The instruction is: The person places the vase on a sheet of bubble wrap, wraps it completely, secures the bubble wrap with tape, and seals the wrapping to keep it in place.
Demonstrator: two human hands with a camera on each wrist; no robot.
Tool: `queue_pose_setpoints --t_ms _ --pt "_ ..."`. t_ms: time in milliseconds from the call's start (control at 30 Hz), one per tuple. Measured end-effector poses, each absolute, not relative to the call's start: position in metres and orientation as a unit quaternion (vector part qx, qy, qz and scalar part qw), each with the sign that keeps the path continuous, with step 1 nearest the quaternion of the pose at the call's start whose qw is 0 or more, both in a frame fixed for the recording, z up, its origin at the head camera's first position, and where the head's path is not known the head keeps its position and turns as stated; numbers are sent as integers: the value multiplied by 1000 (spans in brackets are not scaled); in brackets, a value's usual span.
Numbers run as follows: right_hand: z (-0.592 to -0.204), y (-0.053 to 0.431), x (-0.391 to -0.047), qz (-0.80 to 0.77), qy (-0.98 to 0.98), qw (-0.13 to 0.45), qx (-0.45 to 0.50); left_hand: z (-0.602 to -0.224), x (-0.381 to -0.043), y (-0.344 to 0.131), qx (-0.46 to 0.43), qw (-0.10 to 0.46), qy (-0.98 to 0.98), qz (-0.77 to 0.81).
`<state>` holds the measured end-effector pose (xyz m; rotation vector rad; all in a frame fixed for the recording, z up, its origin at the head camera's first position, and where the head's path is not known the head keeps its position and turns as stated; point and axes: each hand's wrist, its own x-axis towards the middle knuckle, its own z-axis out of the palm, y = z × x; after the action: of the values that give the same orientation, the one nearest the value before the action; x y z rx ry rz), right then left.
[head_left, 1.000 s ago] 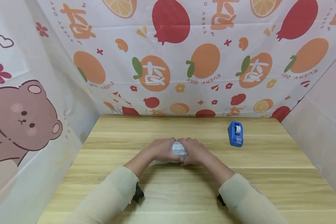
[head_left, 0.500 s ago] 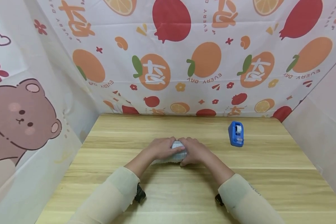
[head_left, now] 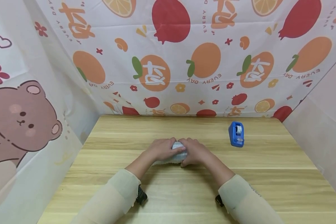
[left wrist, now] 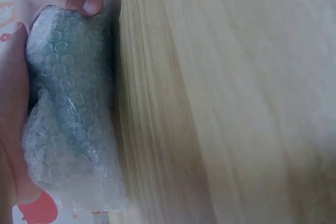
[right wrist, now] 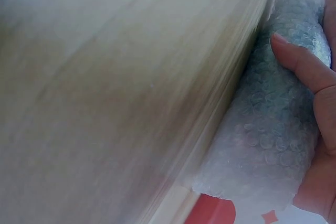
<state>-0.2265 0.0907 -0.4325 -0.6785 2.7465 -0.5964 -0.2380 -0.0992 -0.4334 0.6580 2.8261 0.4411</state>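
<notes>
A roll-shaped bundle in clear bubble wrap lies across the middle of the wooden table, long side facing the person. Something bluish-green shows faintly through the wrap, but its kind cannot be made out. My left hand grips the bundle's left part, its thumb laid across the top. On the right part, my right hand holds it from behind; in the right wrist view the thumb bends over the near side. The two hands nearly meet at the middle. Most fingers are hidden behind the bundle.
A blue tape dispenser with a roll of tape stands on the table to the right, beyond the right hand. A fruit-print cloth hangs at the table's back edge. Another cloth with a bear hangs at the left.
My left thumb has moved from the bundle's lower near side up across its top, exposing more of the wrap below. The right hand stays about where it was.
</notes>
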Motion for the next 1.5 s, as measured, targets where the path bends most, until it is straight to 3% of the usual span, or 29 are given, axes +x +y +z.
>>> queue_pose_setpoints --t_ms 600,1067,1367,1500 --pt "-430 92 -229 -202 942 132 -232 -433 -240 -98 217 100 960 147" --pt "-422 98 -245 -238 913 215 -251 -431 -251 -98 209 140 951 178" --pt "-423 100 -245 -264 888 283 -249 -429 -252 -101 208 199 930 229" --pt "-427 102 -247 -270 883 287 -253 -431 -252 -100 215 167 938 214"
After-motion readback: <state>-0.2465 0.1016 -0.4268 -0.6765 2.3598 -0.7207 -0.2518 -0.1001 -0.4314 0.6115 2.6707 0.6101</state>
